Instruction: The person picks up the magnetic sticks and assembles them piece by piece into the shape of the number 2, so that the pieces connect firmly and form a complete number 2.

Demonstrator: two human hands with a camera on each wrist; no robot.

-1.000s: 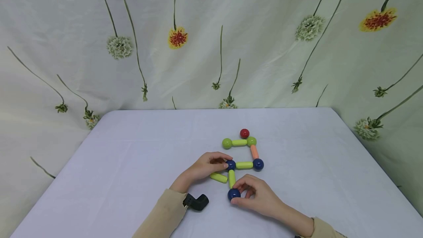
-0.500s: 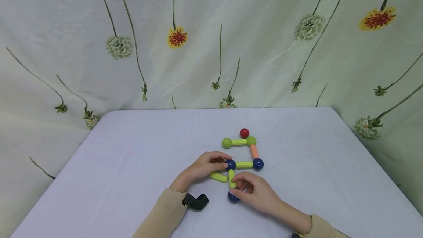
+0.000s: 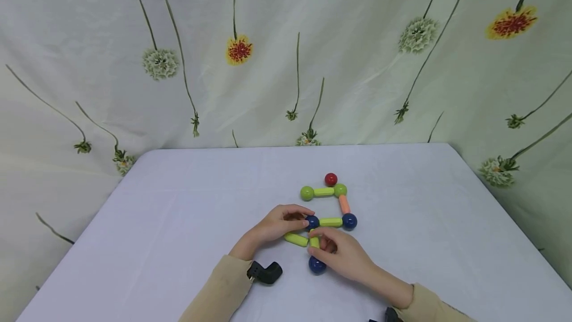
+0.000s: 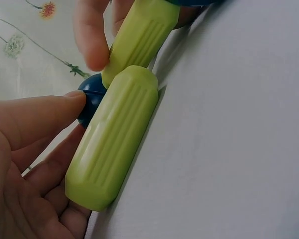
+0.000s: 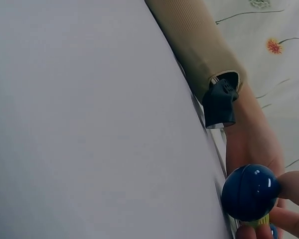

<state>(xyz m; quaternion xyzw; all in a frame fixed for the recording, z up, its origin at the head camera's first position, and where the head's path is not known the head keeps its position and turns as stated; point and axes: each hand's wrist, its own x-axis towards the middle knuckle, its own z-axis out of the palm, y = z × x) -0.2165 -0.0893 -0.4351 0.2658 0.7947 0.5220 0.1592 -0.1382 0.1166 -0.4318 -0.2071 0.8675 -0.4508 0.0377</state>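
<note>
My left hand (image 3: 277,224) pinches a glossy blue ball (image 3: 313,222) at a corner of a magnetic ball-and-stick figure lying on the table. My right hand (image 3: 346,255) grips the short yellow-green stick (image 3: 315,242) running from that ball toward me, with thumb and fingertips at its sides. At the stick's near end sits another blue ball (image 3: 317,265), large in the right wrist view, where it covers part of the fingers. A loose yellow-green stick (image 4: 114,139) lies beside the left hand, its end close against the gripped stick in the left wrist view.
Farther back, the figure continues with a yellow-green stick (image 3: 330,222), a blue ball (image 3: 350,221), an orange stick (image 3: 344,204) and two green balls (image 3: 307,193) joined by another stick. A red ball (image 3: 330,179) sits behind them. A flowered cloth (image 3: 357,63) hangs behind the table.
My right hand has shifted from the near blue ball forward onto the yellow-green stick. My left hand has stayed on its blue ball.
</note>
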